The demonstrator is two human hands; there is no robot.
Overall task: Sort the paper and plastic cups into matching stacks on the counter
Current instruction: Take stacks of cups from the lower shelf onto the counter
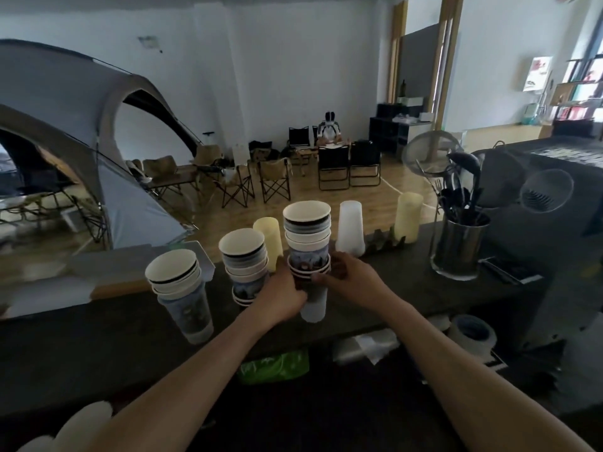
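A tall mixed stack of cups (308,236) stands at the middle of the dark counter (98,340), paper cups on top and a white plastic cup (315,305) at its foot. My left hand (284,296) grips the stack's lower part from the left. My right hand (346,277) holds it from the right at the dark paper rims. Two more mixed stacks stand to the left, one (244,262) close by and one (179,288) leaning. Upturned plastic cups stand behind: a yellowish cup (269,236), a white cup (350,228) and another yellowish cup (408,218).
A glass jar of black utensils (460,236) stands at the right on the counter, with a wire strainer (427,153) behind it. A green packet (274,365) and tape rolls (471,331) lie on the lower shelf. White cups (75,425) show at bottom left.
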